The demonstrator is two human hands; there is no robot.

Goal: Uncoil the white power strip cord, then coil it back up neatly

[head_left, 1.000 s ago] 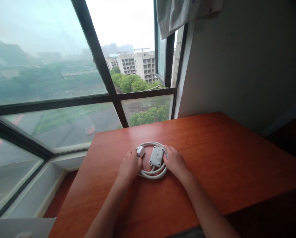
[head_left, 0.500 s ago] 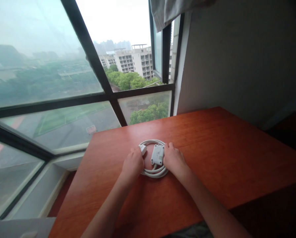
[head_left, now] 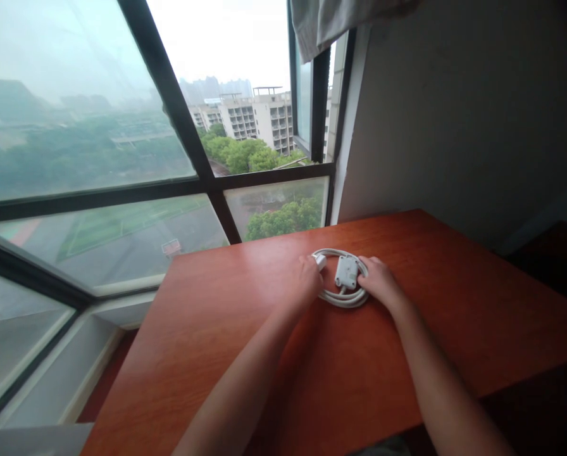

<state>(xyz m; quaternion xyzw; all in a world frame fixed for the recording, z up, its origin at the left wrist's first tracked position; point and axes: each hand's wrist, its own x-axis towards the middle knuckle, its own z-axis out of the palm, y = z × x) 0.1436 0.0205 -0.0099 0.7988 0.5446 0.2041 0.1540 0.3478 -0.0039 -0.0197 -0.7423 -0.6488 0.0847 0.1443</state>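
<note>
A white cable [head_left: 344, 300], wound into a round coil, lies on the reddish-brown wooden table [head_left: 207, 316]. Inside the loop sits a white rectangular box [head_left: 347, 272] joined to the cable. A small white connector [head_left: 320, 261] shows at the coil's left side. My left hand [head_left: 308, 278] grips that left side, beside the connector, fingers curled round the cable. On the opposite side my right hand [head_left: 377, 278] is closed on the coil next to the box. Some fingertips of both hands are hidden behind the cable.
Beyond the table's far edge stands a dark-framed window [head_left: 207, 183] with one pane swung outward. A grey wall [head_left: 435, 114] rises at the right, and a piece of pale cloth [head_left: 331, 25] hangs at the top.
Both hands have moved the coiled cable to the right and farther from me across the table. My grip on its two sides looks the same.
</note>
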